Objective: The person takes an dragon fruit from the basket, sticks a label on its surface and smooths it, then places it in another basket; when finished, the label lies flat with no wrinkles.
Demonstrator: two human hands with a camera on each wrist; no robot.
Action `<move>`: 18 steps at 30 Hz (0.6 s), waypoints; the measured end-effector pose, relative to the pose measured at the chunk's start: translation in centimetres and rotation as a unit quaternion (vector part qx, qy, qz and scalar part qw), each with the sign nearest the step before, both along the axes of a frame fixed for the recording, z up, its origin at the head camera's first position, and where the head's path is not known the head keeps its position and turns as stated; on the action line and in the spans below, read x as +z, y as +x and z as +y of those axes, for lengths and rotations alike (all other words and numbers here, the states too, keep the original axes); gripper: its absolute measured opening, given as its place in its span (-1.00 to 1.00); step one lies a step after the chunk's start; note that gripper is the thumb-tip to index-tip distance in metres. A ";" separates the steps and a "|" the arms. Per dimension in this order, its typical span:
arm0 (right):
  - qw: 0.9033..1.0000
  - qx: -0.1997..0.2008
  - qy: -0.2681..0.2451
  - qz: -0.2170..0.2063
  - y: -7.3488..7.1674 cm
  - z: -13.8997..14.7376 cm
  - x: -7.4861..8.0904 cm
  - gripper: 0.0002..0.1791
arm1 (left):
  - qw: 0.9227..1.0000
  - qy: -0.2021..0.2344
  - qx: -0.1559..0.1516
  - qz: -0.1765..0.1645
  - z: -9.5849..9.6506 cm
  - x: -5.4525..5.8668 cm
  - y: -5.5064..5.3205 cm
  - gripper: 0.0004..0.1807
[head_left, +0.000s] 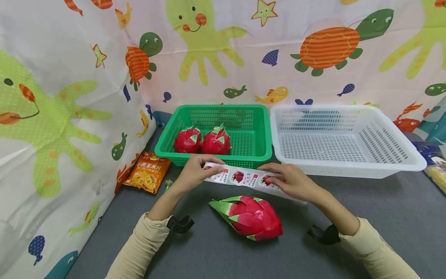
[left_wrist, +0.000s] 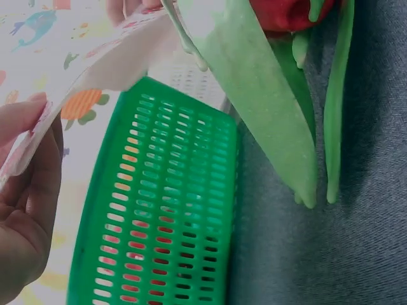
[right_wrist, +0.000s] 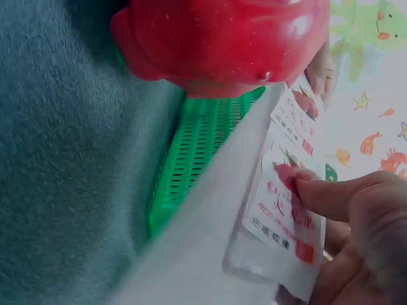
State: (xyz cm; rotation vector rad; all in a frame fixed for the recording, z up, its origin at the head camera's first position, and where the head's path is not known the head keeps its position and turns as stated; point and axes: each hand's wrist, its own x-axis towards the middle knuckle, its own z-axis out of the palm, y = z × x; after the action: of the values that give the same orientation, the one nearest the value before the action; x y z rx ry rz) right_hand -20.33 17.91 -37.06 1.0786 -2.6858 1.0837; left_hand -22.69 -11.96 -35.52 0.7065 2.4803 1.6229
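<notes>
A strip of printed stickers [head_left: 249,177], each showing a red dragon fruit, is stretched between both hands above the table. My left hand [head_left: 196,172] pinches its left end between thumb and fingers. At the other side my right hand [head_left: 292,181] pinches it, the thumb lying on a sticker; the right wrist view shows this thumb over the sticker label [right_wrist: 283,210] and white backing paper trailing down. Just in front of the strip, a red dragon fruit [head_left: 256,217] with green leaf tips lies on its side, its tips pointing left. Neither hand touches it.
Behind the hands stands a green basket [head_left: 261,155] holding two dragon fruits [head_left: 216,141]. Right of it is a white basket [head_left: 348,167]. An orange snack bag [head_left: 148,172] lies at left, and another package [head_left: 432,162] at the far right edge. A printed cloth [head_left: 223,85] hangs behind.
</notes>
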 end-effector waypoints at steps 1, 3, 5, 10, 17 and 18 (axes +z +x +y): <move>1.000 0.003 -0.015 -0.009 0.0 0.1 -0.1 -0.52 | 1.000 0.003 0.005 -0.004 0.0 0.0 0.0 -0.74; 0.998 0.013 -0.051 -0.023 0.0 0.3 -0.3 -0.52 | 1.000 0.010 0.015 -0.015 -0.1 0.0 0.0 -0.73; 0.996 0.023 -0.087 -0.026 0.1 0.4 -0.5 -0.52 | 0.999 0.025 0.022 -0.036 -0.2 -0.2 -0.1 -0.73; 0.991 0.037 -0.132 0.012 0.0 0.8 -0.8 -0.60 | 0.995 0.056 0.027 -0.082 -0.2 -1.0 -0.3 -0.71; 0.987 0.019 -0.154 0.030 0.0 0.8 -1.3 -0.75 | 0.993 0.050 0.044 -0.096 -0.2 -1.8 -0.6 -0.69; 0.987 0.014 -0.158 0.037 0.0 0.8 -1.4 -0.77 | 0.994 0.042 0.050 -0.091 -0.1 -2.0 -0.6 -0.70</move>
State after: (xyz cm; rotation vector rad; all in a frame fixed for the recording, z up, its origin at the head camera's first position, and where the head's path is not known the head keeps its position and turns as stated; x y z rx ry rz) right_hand -20.35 18.74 -38.42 1.0752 -2.3431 1.3857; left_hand -23.32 -12.10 -37.52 0.4273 2.3656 1.7490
